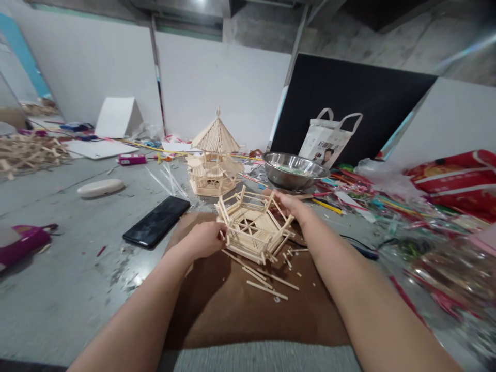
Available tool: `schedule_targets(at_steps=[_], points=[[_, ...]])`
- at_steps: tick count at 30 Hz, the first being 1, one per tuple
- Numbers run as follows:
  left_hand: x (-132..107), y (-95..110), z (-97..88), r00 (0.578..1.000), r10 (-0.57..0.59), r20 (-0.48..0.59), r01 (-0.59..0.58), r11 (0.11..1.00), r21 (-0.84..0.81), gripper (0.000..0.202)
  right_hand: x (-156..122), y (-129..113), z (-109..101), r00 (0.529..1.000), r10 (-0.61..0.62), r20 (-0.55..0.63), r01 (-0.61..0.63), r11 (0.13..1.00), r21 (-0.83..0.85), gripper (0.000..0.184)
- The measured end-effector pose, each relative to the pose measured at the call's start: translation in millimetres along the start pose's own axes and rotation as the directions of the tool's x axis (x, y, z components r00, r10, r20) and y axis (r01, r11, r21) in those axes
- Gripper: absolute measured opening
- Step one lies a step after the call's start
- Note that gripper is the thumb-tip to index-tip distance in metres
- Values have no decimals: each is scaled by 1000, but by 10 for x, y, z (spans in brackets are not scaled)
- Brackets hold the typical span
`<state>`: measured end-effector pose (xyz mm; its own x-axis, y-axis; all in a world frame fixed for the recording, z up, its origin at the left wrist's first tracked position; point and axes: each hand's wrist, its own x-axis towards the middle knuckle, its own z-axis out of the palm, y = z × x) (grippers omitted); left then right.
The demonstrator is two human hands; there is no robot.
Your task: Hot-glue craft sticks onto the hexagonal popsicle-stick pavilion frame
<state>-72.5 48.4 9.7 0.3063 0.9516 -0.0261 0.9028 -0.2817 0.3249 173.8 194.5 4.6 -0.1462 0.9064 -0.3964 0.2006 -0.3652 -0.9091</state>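
A hexagonal frame of thin wooden sticks [252, 226] rests on a brown mat [232, 305] in front of me. My left hand [203, 239] is closed on the frame's near left corner. My right hand [291, 205] grips its far right edge with curled fingers. Loose wooden sticks [267, 283] lie scattered on the mat just before the frame. Behind it stands a finished stick pavilion with a pointed roof [214, 157].
A black phone [157, 221] lies left of the mat. A steel bowl [295, 169] and a white tote bag [329, 137] sit behind right. Coloured straws and plastic wrappers [387, 206] cover the right side. A stick pile [27, 152], a white oval case [99, 187] and a magenta object [23, 243] lie left.
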Motion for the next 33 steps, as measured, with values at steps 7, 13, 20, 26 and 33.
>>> schedule_targets(at_steps=[7,13,20,26,33], points=[[4,-21,-24,1000,-29,-7,29,999,-43,25,43,130,-33,994,-103,-31,105,991,78,27],[22,-56,-12,999,-41,-4,41,997,-72,25,-89,108,18,994,-103,-34,105,991,87,26],[14,-66,-41,999,-27,-39,22,992,-123,25,-179,50,64,984,-151,-95,154,988,20,18],[27,-96,-29,997,-9,-77,-3,990,-143,23,-273,70,15,973,-212,-93,195,966,-167,24],[32,-102,-15,998,-35,-46,29,992,-122,26,-289,172,-125,924,-357,-134,258,845,-469,31]])
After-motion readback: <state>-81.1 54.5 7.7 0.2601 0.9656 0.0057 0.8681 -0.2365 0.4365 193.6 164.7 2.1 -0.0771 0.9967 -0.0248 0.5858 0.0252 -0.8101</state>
